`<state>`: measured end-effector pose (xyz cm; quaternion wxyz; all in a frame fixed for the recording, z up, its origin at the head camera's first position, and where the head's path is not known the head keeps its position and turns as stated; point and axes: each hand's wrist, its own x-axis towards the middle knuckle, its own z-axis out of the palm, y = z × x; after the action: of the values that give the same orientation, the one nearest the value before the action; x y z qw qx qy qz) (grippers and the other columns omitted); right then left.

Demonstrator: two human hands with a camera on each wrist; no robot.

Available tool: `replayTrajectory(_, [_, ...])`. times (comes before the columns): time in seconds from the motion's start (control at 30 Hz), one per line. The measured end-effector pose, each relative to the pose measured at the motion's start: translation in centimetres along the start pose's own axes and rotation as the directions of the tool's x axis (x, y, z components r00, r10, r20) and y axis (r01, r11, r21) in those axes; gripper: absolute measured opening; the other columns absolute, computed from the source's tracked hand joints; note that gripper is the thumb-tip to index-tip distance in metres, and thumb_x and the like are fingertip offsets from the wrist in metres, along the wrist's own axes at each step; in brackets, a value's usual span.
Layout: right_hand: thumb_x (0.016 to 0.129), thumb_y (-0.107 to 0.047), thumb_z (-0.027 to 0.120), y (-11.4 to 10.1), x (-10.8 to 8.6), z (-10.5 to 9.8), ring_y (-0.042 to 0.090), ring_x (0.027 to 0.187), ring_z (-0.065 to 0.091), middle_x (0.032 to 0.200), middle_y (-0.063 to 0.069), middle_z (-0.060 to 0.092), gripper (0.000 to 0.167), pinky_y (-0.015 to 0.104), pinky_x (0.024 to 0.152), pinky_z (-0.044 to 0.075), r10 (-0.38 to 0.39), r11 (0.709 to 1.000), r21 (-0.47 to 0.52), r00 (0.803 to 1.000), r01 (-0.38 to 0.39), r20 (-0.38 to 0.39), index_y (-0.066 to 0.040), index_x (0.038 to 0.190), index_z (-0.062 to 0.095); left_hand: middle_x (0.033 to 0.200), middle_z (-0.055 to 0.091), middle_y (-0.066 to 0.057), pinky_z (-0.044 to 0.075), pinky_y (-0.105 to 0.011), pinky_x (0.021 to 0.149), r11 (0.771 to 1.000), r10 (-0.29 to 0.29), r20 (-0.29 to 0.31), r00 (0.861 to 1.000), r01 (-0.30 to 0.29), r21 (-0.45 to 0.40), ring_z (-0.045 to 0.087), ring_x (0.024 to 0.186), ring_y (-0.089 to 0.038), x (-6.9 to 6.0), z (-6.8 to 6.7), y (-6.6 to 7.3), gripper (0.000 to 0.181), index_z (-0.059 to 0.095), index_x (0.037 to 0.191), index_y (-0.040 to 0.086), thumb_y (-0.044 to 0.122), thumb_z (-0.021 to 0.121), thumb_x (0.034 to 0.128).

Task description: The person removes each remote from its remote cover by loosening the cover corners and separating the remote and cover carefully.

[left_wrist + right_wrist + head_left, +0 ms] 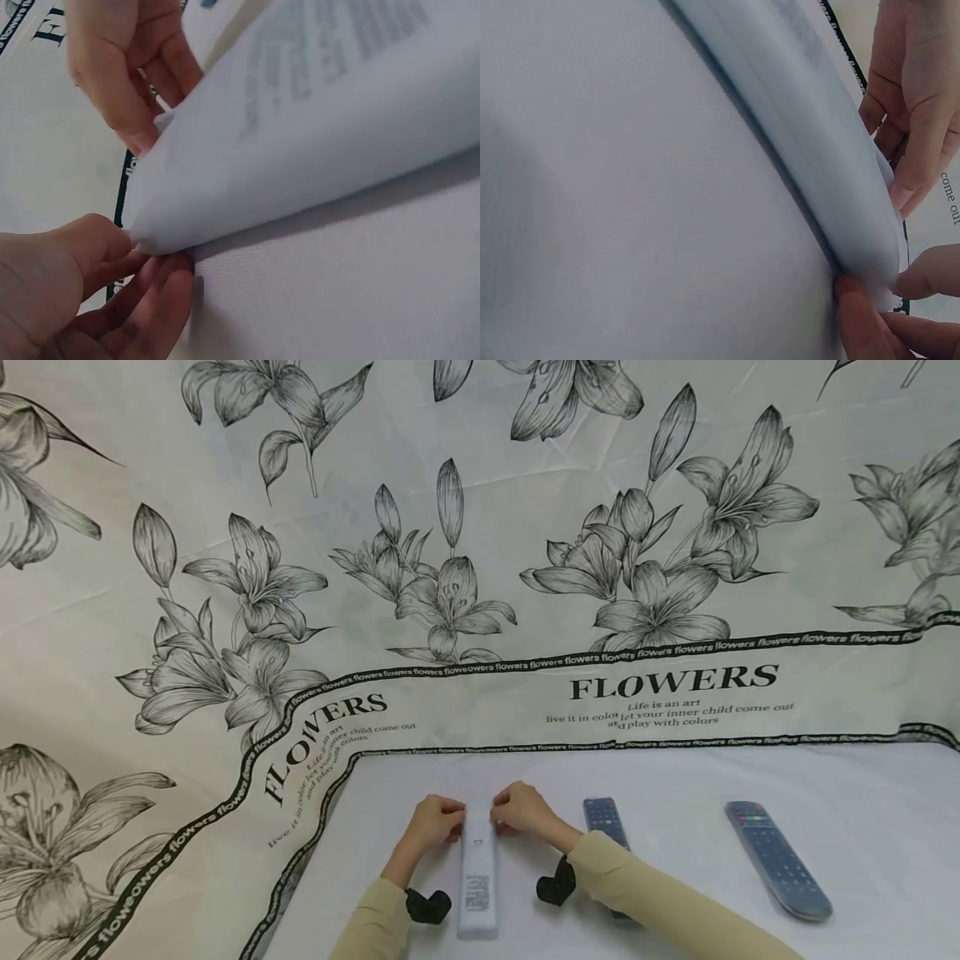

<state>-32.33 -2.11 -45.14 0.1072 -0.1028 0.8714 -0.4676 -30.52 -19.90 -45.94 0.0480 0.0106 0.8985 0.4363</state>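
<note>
Two hands meet at one remote: we see L hand [437, 821] and R hand [522, 810] at opposite corners of the white remote's [477, 868] far end, thumbs and fingers clamped on it. It lies lengthwise btwn the wrists on a white tabletop [397, 785], printed label [477, 893] up. To its R, we spot a dark remote w/ colored keys [603, 821], partly hidden by the R sleeve [660, 893]; a 2nd dark remote [780, 860] lies slanted, keys up, well apart at far R. Behind: lily-print curtain [465, 410] w/ "FLOWERS" lettering.
</note>
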Motion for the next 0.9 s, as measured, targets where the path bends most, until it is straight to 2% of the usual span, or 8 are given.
replayTrajectory(0.1, [0.077,-0.003,0.067,0.1,-0.1,0.3,0.013,0.058,0.062,0.078,0.012,0.066,0.028,0.025,0.053,0.051,-0.073,0.993,-0.101,0.997,0.069,-0.037,0.011,0.101,0.065,0.082,0.071,-0.013,0.052,-0.024,0.056,0.997,0.055,-0.059,0.997,-0.052,0.063,0.061,0.064,-0.011,-0.2,0.1,0.3,0.026,0.069,0.106,-0.009,0.004,0.064,0.0841])
replayTrajectory(0.2, [0.074,0.0,0.067,0.0,-0.2,0.6,0.012,0.055,0.057,0.07,0.01,0.063,0.023,0.023,0.05,0.045,-0.141,0.973,-0.193,0.987,0.125,-0.07,0.011,0.094,0.066,0.077,0.071,-0.012,0.05,-0.022,0.053,0.992,0.077,-0.103,0.992,-0.066,0.112,0.059,0.059,-0.01,-0.4,0.2,0.8,0.027,0.07,0.1,-0.009,0.002,0.069,0.0754])
replayTrajectory(0.33, [0.074,0.001,0.067,-0.4,-0.3,0.9,0.014,0.056,0.053,0.068,0.009,0.061,0.018,0.023,0.05,0.042,-0.187,0.952,-0.263,0.978,0.157,-0.096,0.011,0.089,0.066,0.075,0.068,-0.01,0.047,-0.021,0.051,0.994,0.025,-0.119,0.993,-0.012,0.113,0.056,0.058,-0.01,-0.3,0.4,1.3,0.031,0.069,0.101,-0.008,0.003,0.071,0.0724])
replayTrajectory(0.47, [0.074,0.003,0.065,-0.4,-0.3,1.1,0.015,0.055,0.052,0.065,0.008,0.059,0.012,0.024,0.05,0.041,-0.215,0.94,-0.291,0.971,0.176,-0.108,0.01,0.084,0.066,0.077,0.066,-0.009,0.043,-0.02,0.052,0.992,0.01,-0.119,0.993,0.005,0.125,0.053,0.06,-0.01,-0.2,0.7,1.2,0.033,0.067,0.108,-0.008,0.004,0.068,0.0768])
replayTrajectory(0.57, [0.074,0.005,0.063,-0.3,-0.2,1.4,0.014,0.052,0.049,0.059,0.005,0.055,0.006,0.022,0.048,0.038,-0.229,0.934,-0.305,0.967,0.187,-0.109,0.008,0.079,0.065,0.077,0.064,-0.007,0.041,-0.019,0.052,0.988,0.045,-0.099,0.994,-0.029,0.154,0.051,0.061,-0.009,-0.2,0.8,0.9,0.032,0.065,0.112,-0.009,0.003,0.063,0.0822])
replayTrajectory(0.67, [0.075,0.006,0.061,-0.2,-0.2,1.6,0.014,0.051,0.045,0.056,0.003,0.05,0.003,0.022,0.047,0.034,-0.241,0.926,-0.326,0.963,0.191,-0.118,0.007,0.075,0.064,0.073,0.061,-0.006,0.038,-0.018,0.051,0.976,0.11,-0.058,0.992,-0.097,0.193,0.048,0.059,-0.008,-0.2,0.9,0.4,0.033,0.063,0.115,-0.011,0.001,0.059,0.0845])
replayTrajectory(0.77, [0.075,0.007,0.059,-0.2,-0.2,1.7,0.014,0.05,0.042,0.055,0.003,0.048,0.005,0.022,0.046,0.032,-0.259,0.917,-0.346,0.957,0.202,-0.128,0.005,0.072,0.062,0.073,0.06,-0.006,0.039,-0.018,0.05,0.957,0.18,0.011,0.984,-0.178,0.228,0.048,0.056,-0.007,-0.1,0.5,0.0,0.035,0.059,0.119,-0.013,-0.002,0.056,0.0862])
replayTrajectory(0.9, [0.078,0.006,0.059,-0.3,-0.1,1.9,0.012,0.048,0.039,0.054,0.001,0.044,0.012,0.021,0.046,0.03,-0.278,0.909,-0.354,0.953,0.219,-0.124,0.001,0.067,0.058,0.082,0.059,-0.009,0.045,-0.019,0.056,0.932,0.221,0.122,0.968,-0.246,0.267,0.052,0.065,-0.009,0.1,-0.5,-0.6,0.037,0.055,0.123,-0.015,-0.004,0.054,0.0876])
